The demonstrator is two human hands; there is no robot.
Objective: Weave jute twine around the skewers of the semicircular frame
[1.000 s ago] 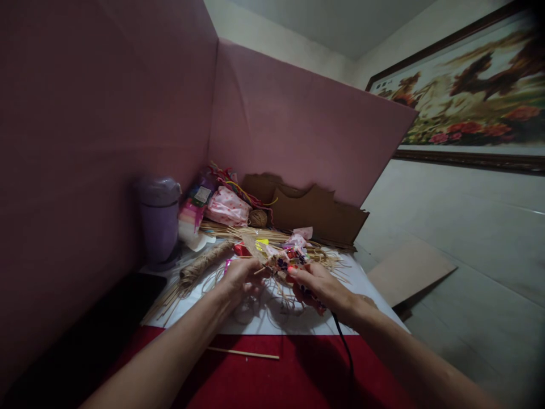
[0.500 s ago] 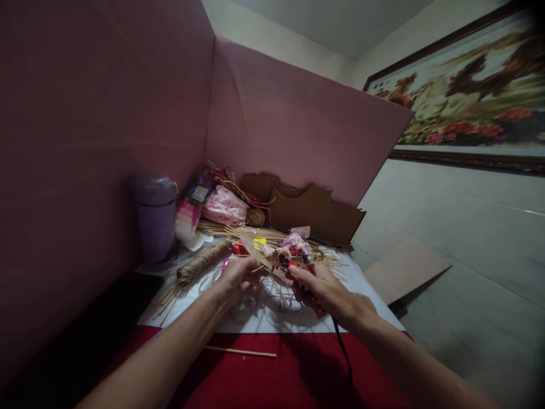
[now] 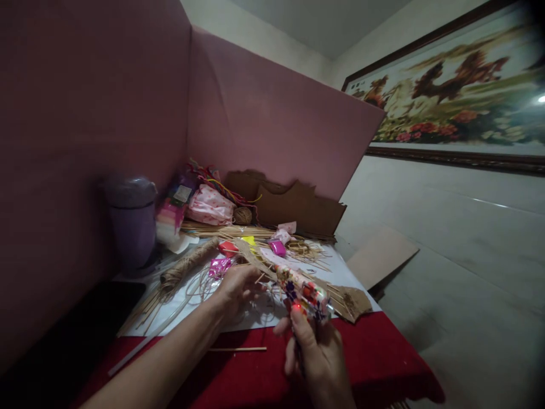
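My right hand [image 3: 317,352] is wrapped round a flower-patterned hot glue gun [image 3: 304,292] with a lit red light near the thumb. The glue gun is held low in front of a jagged brown cardboard piece [image 3: 352,302] with thin sticks on it, and hides its middle. At the left end of that cardboard, my left hand [image 3: 240,287] has its fingers closed by the edge and a thin stick. Its fingertips are partly hidden, but it appears to grip the cardboard.
A white sheet [image 3: 193,318] covers part of the red cloth [image 3: 238,375]. Around lie a twine roll [image 3: 191,261], a magenta packet [image 3: 219,267], a loose stick [image 3: 238,349] and bundled sticks. A purple bin [image 3: 133,233] stands left. Torn cardboard [image 3: 293,207] leans against the pink partition [image 3: 272,108].
My right hand has drawn back toward me with the glue gun and turned, showing the gun's side. The view has shifted right, and the cardboard's right end now shows. My left hand stays nearly in place.
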